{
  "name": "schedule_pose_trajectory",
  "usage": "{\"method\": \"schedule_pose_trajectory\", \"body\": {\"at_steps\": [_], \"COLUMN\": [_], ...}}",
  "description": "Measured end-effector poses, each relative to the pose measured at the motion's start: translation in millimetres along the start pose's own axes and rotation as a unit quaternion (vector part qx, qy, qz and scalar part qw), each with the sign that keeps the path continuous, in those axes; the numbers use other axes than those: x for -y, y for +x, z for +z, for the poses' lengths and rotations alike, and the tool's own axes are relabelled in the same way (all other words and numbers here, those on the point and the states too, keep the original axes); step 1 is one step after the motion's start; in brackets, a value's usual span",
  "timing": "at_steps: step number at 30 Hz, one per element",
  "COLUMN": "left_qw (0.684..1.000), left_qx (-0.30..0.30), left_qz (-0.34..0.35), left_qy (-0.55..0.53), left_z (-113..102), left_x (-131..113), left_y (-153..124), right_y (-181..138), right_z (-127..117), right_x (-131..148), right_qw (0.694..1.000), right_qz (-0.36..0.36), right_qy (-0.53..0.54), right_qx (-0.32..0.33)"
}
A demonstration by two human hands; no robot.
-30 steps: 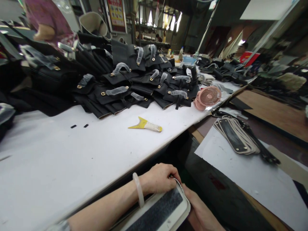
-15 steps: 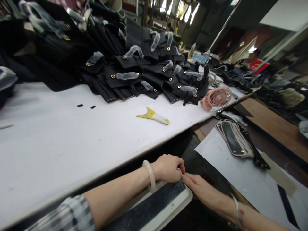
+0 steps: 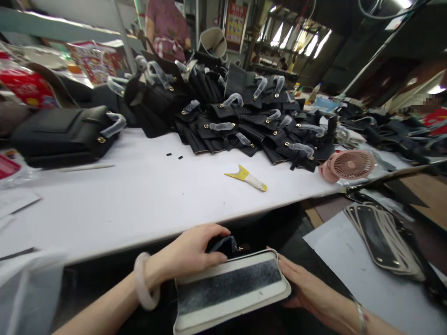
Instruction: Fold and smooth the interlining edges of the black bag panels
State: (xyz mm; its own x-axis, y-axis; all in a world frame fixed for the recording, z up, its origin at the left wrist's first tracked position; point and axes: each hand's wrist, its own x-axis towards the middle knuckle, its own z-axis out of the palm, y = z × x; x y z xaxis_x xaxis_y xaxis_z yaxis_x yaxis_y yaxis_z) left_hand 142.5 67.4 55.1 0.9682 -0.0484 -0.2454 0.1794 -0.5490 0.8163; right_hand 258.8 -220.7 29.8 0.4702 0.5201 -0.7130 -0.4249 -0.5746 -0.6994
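A cream bag panel with a wide black strip [image 3: 228, 286] tilts toward me below the table edge. My left hand [image 3: 195, 251], wearing a pale bangle, is closed at the panel's upper left edge, its thumb along the rim. Its fingers curl around a dark, shiny piece [image 3: 226, 244] behind the panel, with a small gold-coloured fitting beside it. My right hand [image 3: 300, 281] grips the panel's right end, with its thumb near the corner and its other fingers partly hidden beneath.
On the white table [image 3: 139, 200] lies a yellow forked tool [image 3: 246, 177]. Black bags with plastic-wrapped handles [image 3: 220, 126] are heaped behind it. A pink fan [image 3: 349, 165] stands at right, near stacked black strap pieces [image 3: 379, 237]. A person [image 3: 167, 23] stands at the back.
My view has swung left, showing more bags at the left. My hands, close together before, are now apart; the left is further along the panel and the panel faces me more.
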Motion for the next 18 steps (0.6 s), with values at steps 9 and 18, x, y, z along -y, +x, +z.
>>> {"method": "schedule_pose_trajectory", "body": {"at_steps": [9,18], "left_qw": [0.978,0.857], "left_qx": [-0.176,-0.189], "left_qz": [-0.112,-0.192], "left_qy": [0.016,-0.439], "left_z": [37.0,93.9], "left_x": [34.6,99.0], "left_y": [-69.5,-114.1], "right_y": [-0.3,19.7], "right_z": [-10.1,-28.1], "right_x": [15.0,44.7], "right_qw": [0.985,0.95], "right_qz": [0.013,0.105], "right_qy": [-0.17,-0.256], "right_qx": [0.031,0.144]}}
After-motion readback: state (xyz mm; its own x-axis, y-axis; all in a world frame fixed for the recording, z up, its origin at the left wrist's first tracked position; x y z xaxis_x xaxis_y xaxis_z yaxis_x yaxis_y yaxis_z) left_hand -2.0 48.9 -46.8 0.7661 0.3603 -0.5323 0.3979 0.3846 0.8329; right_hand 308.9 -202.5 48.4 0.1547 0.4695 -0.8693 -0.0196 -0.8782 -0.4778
